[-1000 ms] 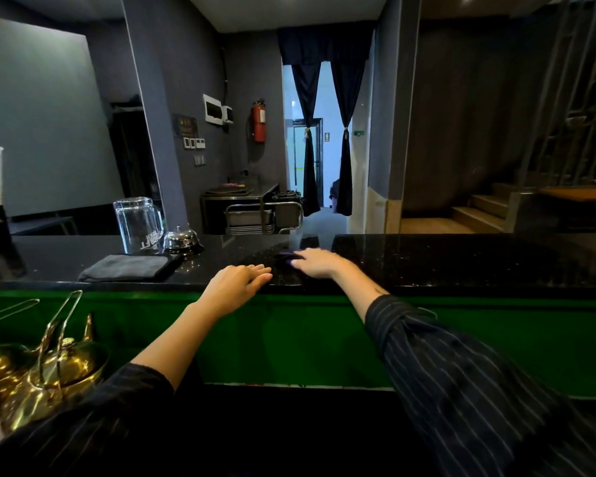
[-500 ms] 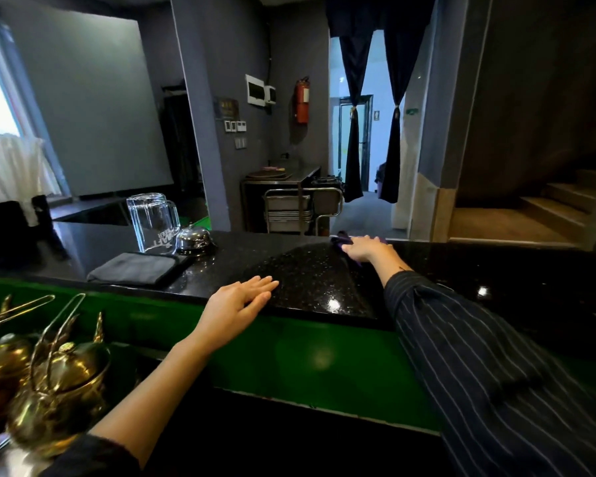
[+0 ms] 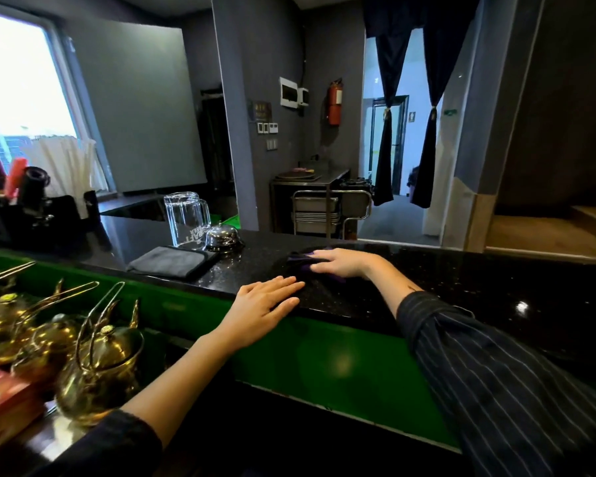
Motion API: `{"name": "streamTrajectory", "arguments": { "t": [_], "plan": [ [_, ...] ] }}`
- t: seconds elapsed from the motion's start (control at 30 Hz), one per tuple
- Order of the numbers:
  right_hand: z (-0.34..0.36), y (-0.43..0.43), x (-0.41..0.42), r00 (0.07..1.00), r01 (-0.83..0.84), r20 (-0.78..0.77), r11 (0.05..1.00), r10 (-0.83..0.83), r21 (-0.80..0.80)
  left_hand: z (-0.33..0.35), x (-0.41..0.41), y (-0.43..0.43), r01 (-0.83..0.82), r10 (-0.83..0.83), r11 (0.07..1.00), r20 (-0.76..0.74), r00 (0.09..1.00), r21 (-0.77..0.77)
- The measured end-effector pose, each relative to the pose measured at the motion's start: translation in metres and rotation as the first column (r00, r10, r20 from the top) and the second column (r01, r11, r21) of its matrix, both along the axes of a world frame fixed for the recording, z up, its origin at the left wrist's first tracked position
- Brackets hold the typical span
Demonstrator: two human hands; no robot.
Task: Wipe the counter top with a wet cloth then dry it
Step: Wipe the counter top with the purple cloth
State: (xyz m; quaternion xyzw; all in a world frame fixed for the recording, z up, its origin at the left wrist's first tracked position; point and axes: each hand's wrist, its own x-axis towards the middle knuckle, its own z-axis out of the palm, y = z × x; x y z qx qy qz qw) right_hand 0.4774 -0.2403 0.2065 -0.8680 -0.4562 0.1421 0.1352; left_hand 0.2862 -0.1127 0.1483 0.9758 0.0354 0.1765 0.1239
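A black speckled counter top (image 3: 479, 287) runs across the view above a green front panel. My right hand (image 3: 341, 262) lies flat on a dark purple cloth (image 3: 298, 260), pressing it against the counter near its middle. Most of that cloth is hidden under the palm. My left hand (image 3: 267, 302) rests flat on the counter's near edge with its fingers spread and nothing in it. A folded grey cloth (image 3: 169, 261) lies on the counter to the left, apart from both hands.
A clear glass pitcher (image 3: 184, 218) and a chrome service bell (image 3: 222, 237) stand behind the grey cloth. Several brass teapots (image 3: 100, 359) sit on a lower shelf at the left. A black organiser with straws (image 3: 38, 208) stands at the far left.
My right hand has drawn the purple cloth back from the far edge toward the left and nearer to me. The left hand stays at the near edge. The view has swung left.
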Motion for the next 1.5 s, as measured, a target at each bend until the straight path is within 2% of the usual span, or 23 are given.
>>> {"name": "streamTrajectory", "arguments": {
  "t": [0.13, 0.2, 0.4, 0.57, 0.67, 0.73, 0.77, 0.8, 0.83, 0.87, 0.9, 0.93, 1.0, 1.07, 1.13, 1.23, 1.3, 1.37, 1.47, 1.5],
  "plan": [
    [-0.007, -0.003, 0.001, 0.963, 0.244, 0.118, 0.97, -0.241, -0.017, 0.0, -0.005, -0.001, 0.018, -0.019, 1.0, -0.019, 1.0, -0.013],
    [-0.008, 0.006, -0.013, 0.947, 0.289, 0.153, 0.957, -0.281, -0.032, 0.003, -0.011, 0.0, 0.051, -0.049, 0.997, 0.035, 0.998, -0.054],
    [-0.005, 0.032, -0.077, 0.989, 0.102, 0.112, 0.993, -0.096, -0.053, 0.013, -0.035, 0.0, 0.002, 0.019, 0.996, 0.251, 0.968, -0.084],
    [-0.003, 0.03, -0.108, 0.998, 0.022, 0.058, 0.999, -0.02, -0.03, 0.013, -0.057, 0.002, -0.084, 0.124, 0.986, 0.295, 0.947, -0.145],
    [-0.005, 0.018, -0.122, 0.994, -0.012, 0.112, 1.0, 0.014, -0.019, 0.008, -0.067, 0.002, -0.135, 0.192, 0.972, 0.318, 0.929, -0.192],
    [-0.012, 0.01, -0.131, 0.99, -0.004, 0.139, 0.999, -0.002, 0.046, 0.003, -0.072, -0.004, -0.178, 0.277, 0.935, 0.318, 0.906, -0.307],
    [-0.016, 0.006, -0.137, 0.988, 0.006, 0.152, 0.994, -0.022, 0.107, 0.002, -0.075, -0.006, -0.196, 0.344, 0.877, 0.289, 0.893, -0.44],
    [-0.022, 0.003, -0.144, 0.982, 0.01, 0.181, 0.984, -0.043, 0.177, 0.001, -0.077, -0.008, -0.18, 0.399, 0.757, 0.226, 0.889, -0.628],
    [-0.028, -0.001, -0.153, 0.971, -0.003, 0.234, 0.968, -0.057, 0.249, 0.002, -0.081, -0.01, -0.125, 0.407, 0.558, 0.139, 0.903, -0.821],
    [-0.035, -0.003, -0.162, 0.951, -0.04, 0.303, 0.948, -0.061, 0.317, 0.002, -0.083, -0.012, -0.053, 0.362, 0.295, 0.06, 0.93, -0.954],
    [-0.042, -0.004, -0.171, 0.924, -0.1, 0.378, 0.92, -0.055, 0.378, 0.002, -0.085, -0.013, 0.008, 0.293, 0.054, 0.024, 0.956, -0.998],
    [-0.05, -0.005, -0.18, 0.894, -0.168, 0.447, 0.892, -0.042, 0.42, 0.002, -0.088, -0.013, 0.041, 0.23, -0.105, 0.016, 0.973, -0.994],
    [-0.068, -0.004, -0.197, 0.806, -0.316, 0.592, 0.848, 0.003, 0.426, 0.001, -0.096, -0.013, 0.067, 0.181, -0.286, 0.015, 0.983, -0.956],
    [-0.084, -0.002, -0.215, 0.691, -0.45, 0.722, 0.8, 0.03, 0.397, -0.001, -0.108, -0.008, 0.07, 0.177, -0.364, 0.005, 0.984, -0.929],
    [-0.094, 0.0, -0.236, 0.654, -0.509, 0.755, 0.766, 0.048, 0.393, -0.005, -0.126, -0.001, -0.011, 0.161, -0.345, -0.071, 0.984, -0.939],
    [-0.109, 0.004, -0.259, 0.566, -0.594, 0.818, 0.738, 0.099, 0.321, -0.014, -0.159, 0.013, -0.198, 0.149, -0.202, -0.23, 0.962, -0.959],
    [-0.123, 0.008, -0.27, 0.536, -0.619, 0.832, 0.737, 0.144, 0.271, -0.019, -0.178, 0.021, -0.246, 0.128, -0.16, -0.267, 0.955, -0.956],
    [-0.139, 0.013, -0.281, 0.562, -0.619, 0.803, 0.745, 0.198, 0.249, -0.024, -0.194, 0.028, -0.222, 0.152, -0.14, -0.242, 0.958, -0.965],
    [-0.162, 0.021, -0.298, 0.627, -0.609, 0.74, 0.746, 0.243, 0.27, -0.033, -0.219, 0.041, -0.216, 0.236, 0.003, -0.21, 0.949, -0.976],
    [-0.167, 0.023, -0.306, 0.675, -0.592, 0.691, 0.748, 0.256, 0.3, -0.036, -0.228, 0.044, -0.221, 0.266, 0.05, -0.2, 0.943, -0.974]
  ]
}}
